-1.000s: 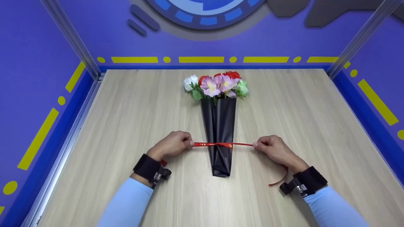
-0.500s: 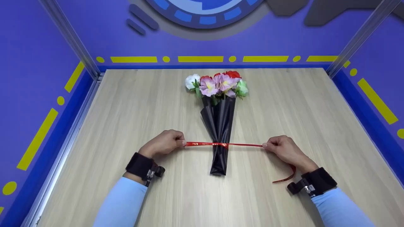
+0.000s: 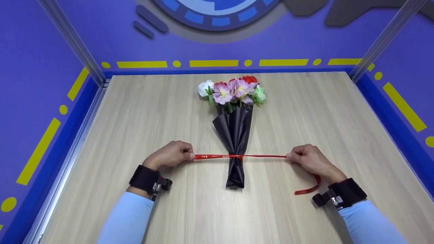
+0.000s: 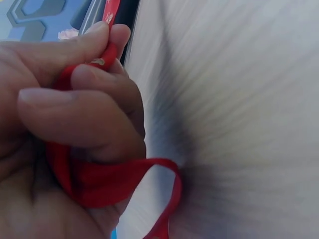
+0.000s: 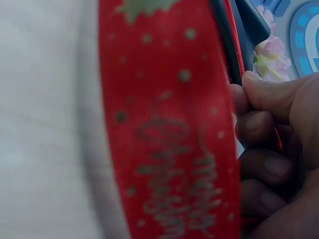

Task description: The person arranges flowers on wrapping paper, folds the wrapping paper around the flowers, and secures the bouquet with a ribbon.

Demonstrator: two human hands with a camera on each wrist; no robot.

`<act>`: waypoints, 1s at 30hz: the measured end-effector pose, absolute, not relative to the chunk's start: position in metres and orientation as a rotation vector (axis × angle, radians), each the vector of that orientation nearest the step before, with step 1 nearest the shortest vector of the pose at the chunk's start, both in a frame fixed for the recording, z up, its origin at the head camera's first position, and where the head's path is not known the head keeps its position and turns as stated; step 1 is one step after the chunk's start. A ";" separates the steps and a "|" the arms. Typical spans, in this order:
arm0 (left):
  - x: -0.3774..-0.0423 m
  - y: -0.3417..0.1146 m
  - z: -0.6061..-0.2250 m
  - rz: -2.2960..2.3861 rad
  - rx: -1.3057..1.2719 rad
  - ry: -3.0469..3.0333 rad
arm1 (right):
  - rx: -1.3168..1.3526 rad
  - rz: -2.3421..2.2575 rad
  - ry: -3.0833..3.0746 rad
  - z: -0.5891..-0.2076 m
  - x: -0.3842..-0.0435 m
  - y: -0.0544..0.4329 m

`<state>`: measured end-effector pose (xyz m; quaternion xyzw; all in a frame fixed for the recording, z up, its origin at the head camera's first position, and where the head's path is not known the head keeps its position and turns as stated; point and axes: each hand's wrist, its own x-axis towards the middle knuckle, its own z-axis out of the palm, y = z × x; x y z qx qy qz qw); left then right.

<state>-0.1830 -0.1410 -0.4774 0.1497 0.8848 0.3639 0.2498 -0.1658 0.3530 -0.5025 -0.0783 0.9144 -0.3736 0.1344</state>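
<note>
A bouquet of pink, red, white and pale green flowers (image 3: 234, 89) lies on the table, its stems wrapped in black paper (image 3: 234, 125). Around the lower wrapper runs a red ribbon (image 3: 212, 156), crossed at the front and cinching the paper to a narrow waist. My left hand (image 3: 171, 155) pinches one ribbon end between thumb and forefinger; in the left wrist view the slack ribbon (image 4: 107, 184) loops through the palm. On the other side my right hand (image 3: 310, 159) pinches the opposite end, its tail (image 3: 307, 191) hanging below the wrist. Gold print shows on the ribbon (image 5: 169, 124) in the right wrist view.
The wood-grain table (image 3: 162, 108) is enclosed by blue-purple panels (image 3: 135, 47) with yellow dashes at the back and sides. Metal posts (image 3: 78, 44) stand at the back corners. Each wrist wears a black strap with a camera (image 3: 346, 193).
Both hands have moved apart, left hand leftward and right hand rightward, drawing the ribbon taut. The wrapper has gathered in at the ribbon, and its upper left edge has flared outward.
</note>
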 end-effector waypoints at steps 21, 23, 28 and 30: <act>-0.173 -0.139 -0.480 1.097 0.443 2.349 | -0.144 -1.107 2.661 -0.502 -0.179 0.363; -0.171 -0.135 -0.480 1.116 0.460 2.350 | -0.119 -1.121 2.666 -0.500 -0.183 0.365; -0.169 -0.126 -0.476 1.157 0.424 2.355 | -0.120 -1.130 2.675 -0.487 -0.195 0.364; -0.169 -0.123 -0.473 1.169 0.416 2.373 | -0.145 -1.121 2.702 -0.480 -0.200 0.361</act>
